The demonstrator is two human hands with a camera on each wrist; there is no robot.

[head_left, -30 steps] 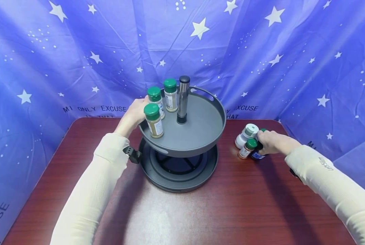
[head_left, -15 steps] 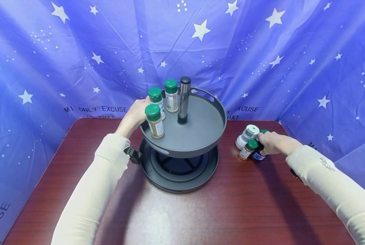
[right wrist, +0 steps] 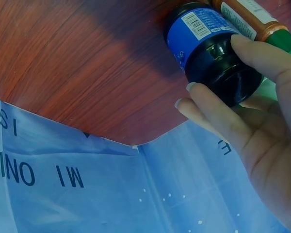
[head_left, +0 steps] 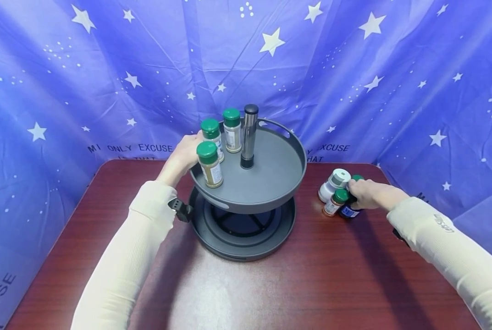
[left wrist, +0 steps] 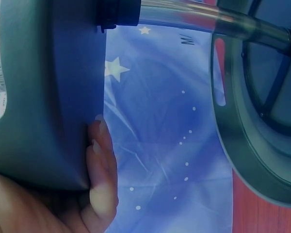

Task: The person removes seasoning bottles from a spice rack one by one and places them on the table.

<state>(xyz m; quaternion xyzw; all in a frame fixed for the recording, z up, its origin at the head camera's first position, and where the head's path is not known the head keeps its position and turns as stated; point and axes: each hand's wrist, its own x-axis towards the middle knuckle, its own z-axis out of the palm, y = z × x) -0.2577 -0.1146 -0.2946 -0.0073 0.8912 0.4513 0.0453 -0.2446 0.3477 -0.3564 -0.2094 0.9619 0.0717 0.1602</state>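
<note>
Head view: holds unchanged.
Upper tray [head_left: 266, 183] is gripped at left by the left hand [head_left: 185, 151], dark bottle [right wrist: 211, 56] by the right hand [head_left: 368, 193].

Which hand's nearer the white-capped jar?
Right. The right hand grips the blue-labelled bottle close by the white-capped jar; the left hand holds the upper tray on the side away from the jar.

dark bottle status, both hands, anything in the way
Left hand gripping upper tray. Right hand holding dark bottle. Orange-brown bottle and white-capped bottle close by.
</note>
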